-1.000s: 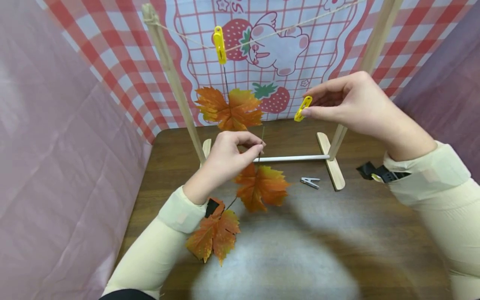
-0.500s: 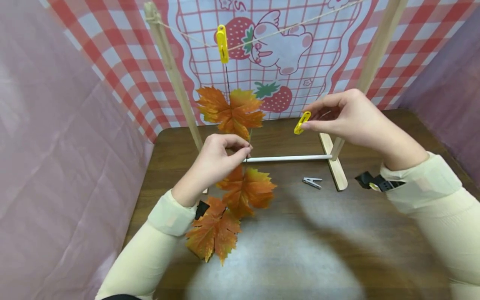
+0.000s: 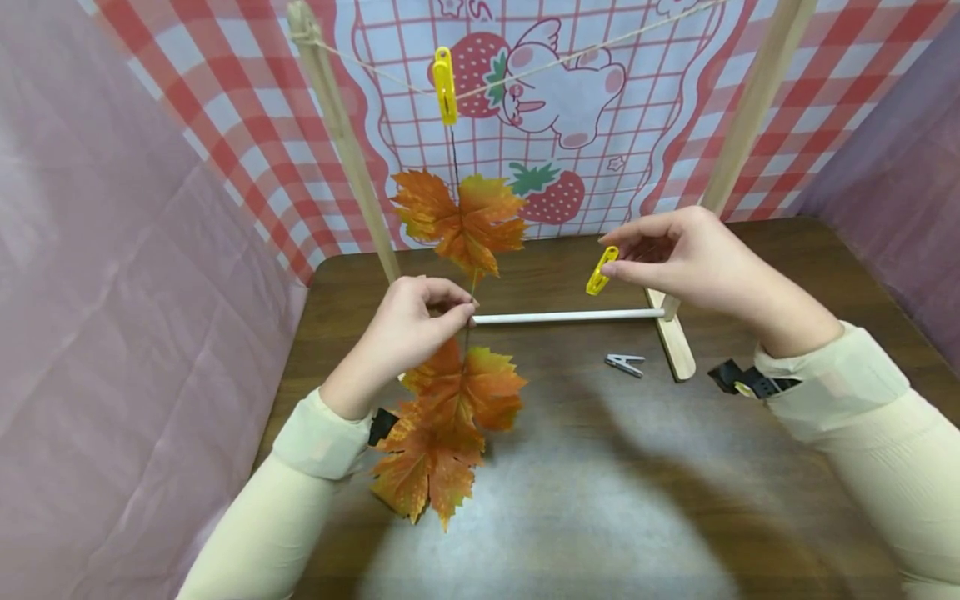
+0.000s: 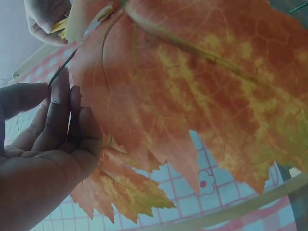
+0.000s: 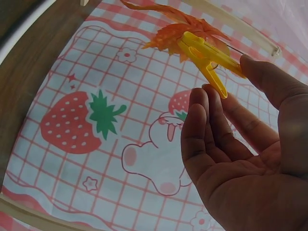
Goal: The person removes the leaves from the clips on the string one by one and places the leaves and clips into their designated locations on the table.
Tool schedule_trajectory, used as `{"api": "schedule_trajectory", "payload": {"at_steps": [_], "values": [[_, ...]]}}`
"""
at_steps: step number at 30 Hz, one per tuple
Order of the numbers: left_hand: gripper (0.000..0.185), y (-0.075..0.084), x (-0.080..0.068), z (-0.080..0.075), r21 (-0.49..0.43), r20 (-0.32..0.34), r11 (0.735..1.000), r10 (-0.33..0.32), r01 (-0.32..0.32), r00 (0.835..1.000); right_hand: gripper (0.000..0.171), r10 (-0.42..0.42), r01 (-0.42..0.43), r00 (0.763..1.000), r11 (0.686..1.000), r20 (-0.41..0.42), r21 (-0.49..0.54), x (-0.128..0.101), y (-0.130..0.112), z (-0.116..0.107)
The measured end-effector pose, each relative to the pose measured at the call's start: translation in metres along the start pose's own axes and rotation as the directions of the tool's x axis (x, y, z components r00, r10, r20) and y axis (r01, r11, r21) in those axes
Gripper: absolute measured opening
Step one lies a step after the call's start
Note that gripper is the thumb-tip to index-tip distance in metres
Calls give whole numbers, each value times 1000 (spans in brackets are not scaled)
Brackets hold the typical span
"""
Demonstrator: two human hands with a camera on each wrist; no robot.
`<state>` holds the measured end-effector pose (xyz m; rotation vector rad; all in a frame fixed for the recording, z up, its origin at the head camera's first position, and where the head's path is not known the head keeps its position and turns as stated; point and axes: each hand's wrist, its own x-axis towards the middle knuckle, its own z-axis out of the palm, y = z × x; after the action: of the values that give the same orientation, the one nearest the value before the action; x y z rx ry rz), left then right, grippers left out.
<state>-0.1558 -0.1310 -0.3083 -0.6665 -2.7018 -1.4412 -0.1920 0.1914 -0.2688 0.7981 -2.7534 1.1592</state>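
My left hand [image 3: 408, 321] pinches the thin stem [image 4: 60, 70] of an orange-yellow artificial maple-like leaf [image 3: 483, 387] between thumb and fingertips; the leaf hangs below the fingers. It partly covers another orange leaf [image 3: 427, 475], low and near the left wrist. To the right, my right hand [image 3: 686, 258] pinches a yellow clothespin [image 3: 602, 271] between thumb and fingers. The right wrist view shows that clothespin's handle ends at the fingertips and its nose pointing away. A third leaf [image 3: 461, 221] hangs by its stem from a yellow clothespin [image 3: 445, 87] clipped on the string.
A string [image 3: 585, 56] spans two wooden posts [image 3: 348, 158] of a stand, joined low down by a white rod [image 3: 570, 317]. On the brown table [image 3: 585, 500] lies a small grey clip [image 3: 625, 364]. Behind stands a red-and-white checked cloth [image 3: 255, 142]; pink cloth [image 3: 150, 333] bounds the left side.
My left hand has moved left and slightly down with the leaf, which now overlaps the lower one. My right hand has come down with the clothespin.
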Motion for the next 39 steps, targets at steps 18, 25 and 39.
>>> {"api": "schedule_trajectory", "payload": {"at_steps": [18,25,39], "values": [[11,-13,-9,-7,107,46,984,-148,143,988,30,36,-36,998,999,51,4,-6,17,15],[14,-21,-9,-7,167,91,967,-209,192,974,28,12,-14,998,1000,67,17,-9,26,23],[14,-48,-10,0,201,133,942,-297,268,945,22,8,-13,992,999,125,47,-16,46,40]]}}
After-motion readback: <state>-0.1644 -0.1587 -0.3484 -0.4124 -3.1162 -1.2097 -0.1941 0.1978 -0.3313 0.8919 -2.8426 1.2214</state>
